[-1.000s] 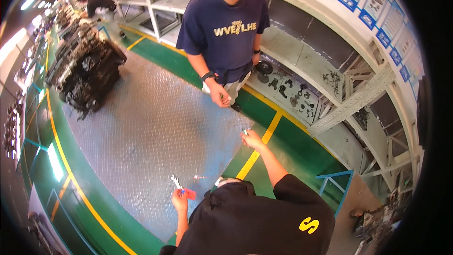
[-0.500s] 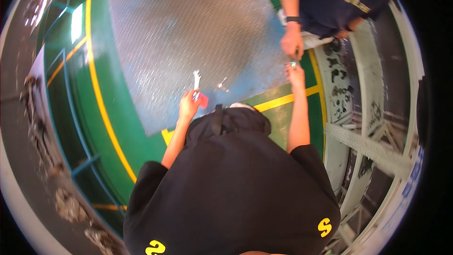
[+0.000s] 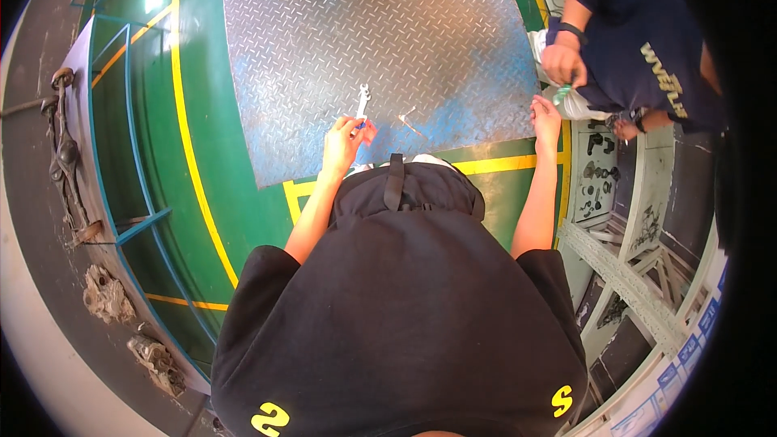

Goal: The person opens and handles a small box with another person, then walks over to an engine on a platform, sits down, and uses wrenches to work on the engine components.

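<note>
My left hand [image 3: 343, 140] is closed around a silver wrench [image 3: 363, 99] with a red piece [image 3: 367, 134] by its lower end, over the patterned metal plate [image 3: 307, 24]. Out to the right, my right hand [image 3: 545, 118] has its fingers loosely bent, with nothing visible in them. Just above it, a co-worker's hand [image 3: 563, 63] holds a small green object [image 3: 562, 92], apart from my fingertips. A small thin metal item [image 3: 408, 119] shows on the plate, right of the wrench.
At left stand blue metal frames [image 3: 137, 224] beside a shelf bearing rods [image 3: 67, 154] and castings [image 3: 108, 294]. The co-worker [image 3: 639, 48] is at the upper right, by pale shelving [image 3: 623, 251] with dark parts [image 3: 597, 174]. Green floor [image 3: 206, 178] with yellow lines borders the plate.
My view has tilted down. The green object, earlier at my right fingertips, is now in the co-worker's hand, separate from mine. My left hand still holds the wrench.
</note>
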{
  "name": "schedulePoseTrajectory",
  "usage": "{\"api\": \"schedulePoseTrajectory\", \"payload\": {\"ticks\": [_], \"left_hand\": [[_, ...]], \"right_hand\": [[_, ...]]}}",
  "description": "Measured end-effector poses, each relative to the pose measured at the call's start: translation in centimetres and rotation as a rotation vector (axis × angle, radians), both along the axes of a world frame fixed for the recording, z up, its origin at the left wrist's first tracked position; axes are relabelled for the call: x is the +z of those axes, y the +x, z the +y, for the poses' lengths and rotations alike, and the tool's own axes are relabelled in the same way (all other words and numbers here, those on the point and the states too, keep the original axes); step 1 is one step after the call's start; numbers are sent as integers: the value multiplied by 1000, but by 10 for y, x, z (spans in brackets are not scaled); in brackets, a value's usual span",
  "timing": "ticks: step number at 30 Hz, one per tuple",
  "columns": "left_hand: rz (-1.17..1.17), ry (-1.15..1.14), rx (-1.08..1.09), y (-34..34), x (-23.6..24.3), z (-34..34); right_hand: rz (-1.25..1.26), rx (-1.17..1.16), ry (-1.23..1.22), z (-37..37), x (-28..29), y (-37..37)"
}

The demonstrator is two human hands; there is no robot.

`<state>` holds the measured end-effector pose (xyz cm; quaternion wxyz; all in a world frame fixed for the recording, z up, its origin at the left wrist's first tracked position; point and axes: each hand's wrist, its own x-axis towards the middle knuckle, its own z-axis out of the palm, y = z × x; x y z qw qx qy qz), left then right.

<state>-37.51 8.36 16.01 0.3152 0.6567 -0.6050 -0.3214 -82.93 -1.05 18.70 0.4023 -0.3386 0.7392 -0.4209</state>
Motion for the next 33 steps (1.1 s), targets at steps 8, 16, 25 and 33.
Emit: {"api": "schedulePoseTrajectory", "payload": {"ticks": [8, 16, 25, 33], "left_hand": [[-102, -233, -74, -10, 18, -7], [-135, -338, -159, -19, 30, 1], [-113, -280, -130, -27, 43, 12], [-16, -241, -147, -37, 46, 13]], "right_hand": [[141, 562, 114, 20, -10, 117], [-10, 1002, -115, 43, 17, 243], [-43, 1072, -127, 45, 30, 242], [-17, 1049, -275, 50, 32, 239]]}}
